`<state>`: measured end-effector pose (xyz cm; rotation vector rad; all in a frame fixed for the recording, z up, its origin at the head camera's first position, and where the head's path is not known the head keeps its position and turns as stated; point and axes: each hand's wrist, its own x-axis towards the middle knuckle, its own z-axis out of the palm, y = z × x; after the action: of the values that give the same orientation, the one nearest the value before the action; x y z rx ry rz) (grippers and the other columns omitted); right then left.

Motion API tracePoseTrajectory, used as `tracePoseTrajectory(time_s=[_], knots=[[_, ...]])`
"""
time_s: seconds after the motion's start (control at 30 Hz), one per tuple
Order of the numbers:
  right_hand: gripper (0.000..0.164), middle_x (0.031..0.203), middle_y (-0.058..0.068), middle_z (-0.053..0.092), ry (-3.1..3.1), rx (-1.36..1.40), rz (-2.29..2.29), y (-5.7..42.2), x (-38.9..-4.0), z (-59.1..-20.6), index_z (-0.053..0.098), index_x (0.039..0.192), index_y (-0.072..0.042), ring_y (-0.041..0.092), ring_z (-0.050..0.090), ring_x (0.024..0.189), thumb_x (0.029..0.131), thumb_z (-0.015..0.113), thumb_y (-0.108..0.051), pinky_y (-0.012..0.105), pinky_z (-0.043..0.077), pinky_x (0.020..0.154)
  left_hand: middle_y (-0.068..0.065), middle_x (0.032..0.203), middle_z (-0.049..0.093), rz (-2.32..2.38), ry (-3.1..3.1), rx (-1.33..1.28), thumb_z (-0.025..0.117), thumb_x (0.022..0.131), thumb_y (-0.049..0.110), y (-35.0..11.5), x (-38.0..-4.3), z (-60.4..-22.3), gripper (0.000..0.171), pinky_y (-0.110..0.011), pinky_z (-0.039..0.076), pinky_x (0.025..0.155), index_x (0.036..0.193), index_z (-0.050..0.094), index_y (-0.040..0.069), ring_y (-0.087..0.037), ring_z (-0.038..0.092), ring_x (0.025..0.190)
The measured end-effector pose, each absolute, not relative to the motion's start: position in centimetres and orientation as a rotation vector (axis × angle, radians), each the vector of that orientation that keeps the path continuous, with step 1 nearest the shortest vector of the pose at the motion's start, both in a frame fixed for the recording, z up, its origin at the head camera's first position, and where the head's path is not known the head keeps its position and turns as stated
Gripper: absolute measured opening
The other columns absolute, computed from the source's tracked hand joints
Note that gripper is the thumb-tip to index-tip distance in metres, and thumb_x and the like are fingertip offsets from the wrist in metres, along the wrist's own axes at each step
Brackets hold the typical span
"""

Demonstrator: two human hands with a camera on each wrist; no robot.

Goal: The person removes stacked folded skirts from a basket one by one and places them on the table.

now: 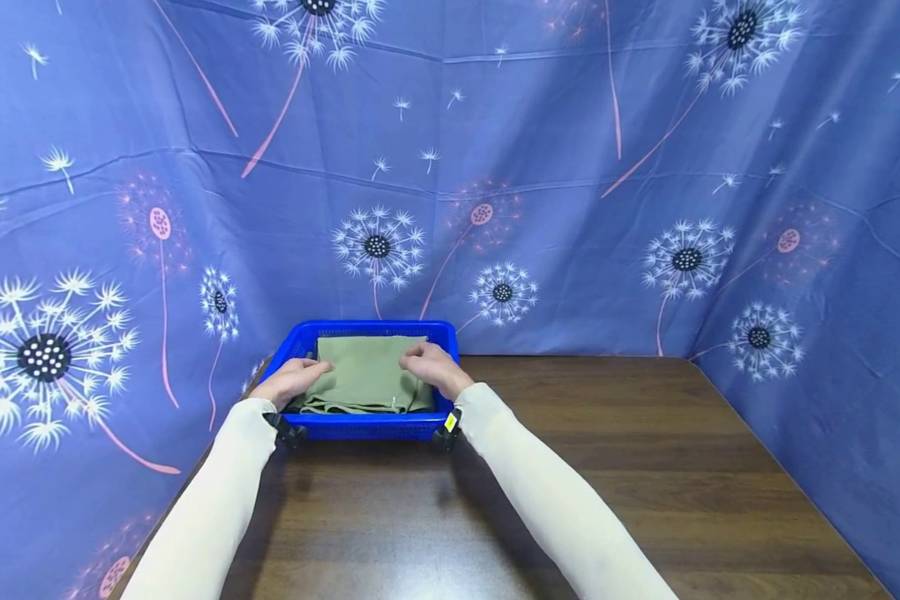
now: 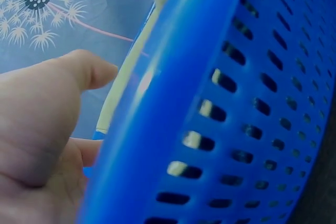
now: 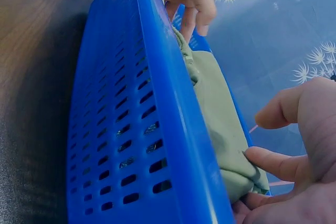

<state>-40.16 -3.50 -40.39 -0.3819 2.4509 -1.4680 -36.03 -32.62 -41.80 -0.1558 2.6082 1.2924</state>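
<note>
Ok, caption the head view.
Left hand and right hand at opposite sides of folded green cloth in a blue rectangular plastic basket.

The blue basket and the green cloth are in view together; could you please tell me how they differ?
The blue basket is vivid, whereas the green cloth is muted. The blue basket has slotted walls; the green cloth shows no such slots. The blue basket stands open-topped, while the green cloth lies folded inside it.

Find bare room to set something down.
The brown wood-grain table is bare right of the blue perforated plastic basket and, nearer, between the white fabric sleeves. The basket is crowded: folded green cloth, left hand, right hand.
</note>
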Motion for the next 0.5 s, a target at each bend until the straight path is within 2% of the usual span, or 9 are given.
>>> tracePoseTrajectory(time_s=[0.1,0.27,0.37,0.43,0.5], knots=[[0.046,0.144,0.014,0.059,2.446,-0.407,-1.472,-3.52,-40.33,-40.44,0.062,0.138,-0.007,0.032,0.055,0.133,0.098,0.066,-0.028,0.047,0.045,0.110,-0.032,0.164,0.025,1.301,2.644,-0.134,0.055,0.105,0.038,-32.68,-35.93,-41.99,0.073,-0.058,0.031,0.120,0.157,0.031,-0.007,-0.048,0.027,0.150],[0.049,0.153,0.015,0.050,2.403,-0.451,-1.465,-3.51,-40.44,-40.61,0.058,0.144,-0.008,0.033,0.048,0.139,0.097,0.066,-0.021,0.049,0.041,0.114,-0.033,0.164,0.023,1.356,2.662,-0.103,0.060,0.103,0.029,-32.84,-35.67,-42.14,0.073,-0.058,0.030,0.120,0.157,0.029,-0.007,-0.049,0.025,0.150],[0.051,0.156,0.015,0.046,2.398,-0.472,-1.465,-3.58,-40.44,-40.96,0.058,0.144,-0.009,0.031,0.047,0.138,0.095,0.067,-0.016,0.048,0.042,0.113,-0.032,0.164,0.023,1.379,2.663,-0.087,0.062,0.101,0.025,-32.79,-35.52,-42.19,0.072,-0.060,0.031,0.119,0.157,0.031,-0.006,-0.049,0.026,0.150],[0.052,0.156,0.015,0.046,2.406,-0.486,-1.474,-3.59,-40.46,-41.21,0.058,0.144,-0.009,0.030,0.049,0.133,0.093,0.068,-0.013,0.046,0.046,0.108,-0.032,0.161,0.027,1.390,2.675,-0.074,0.064,0.099,0.023,-32.73,-35.52,-42.26,0.072,-0.059,0.035,0.116,0.157,0.031,-0.004,-0.048,0.032,0.146],[0.054,0.155,0.015,0.047,2.409,-0.505,-1.490,-3.53,-40.46,-41.36,0.059,0.143,-0.009,0.028,0.051,0.127,0.091,0.069,-0.011,0.043,0.049,0.103,-0.032,0.153,0.039,1.428,2.683,-0.075,0.066,0.097,0.018,-32.68,-35.60,-42.33,0.071,-0.053,0.044,0.107,0.157,0.033,-0.001,-0.045,0.046,0.135]])
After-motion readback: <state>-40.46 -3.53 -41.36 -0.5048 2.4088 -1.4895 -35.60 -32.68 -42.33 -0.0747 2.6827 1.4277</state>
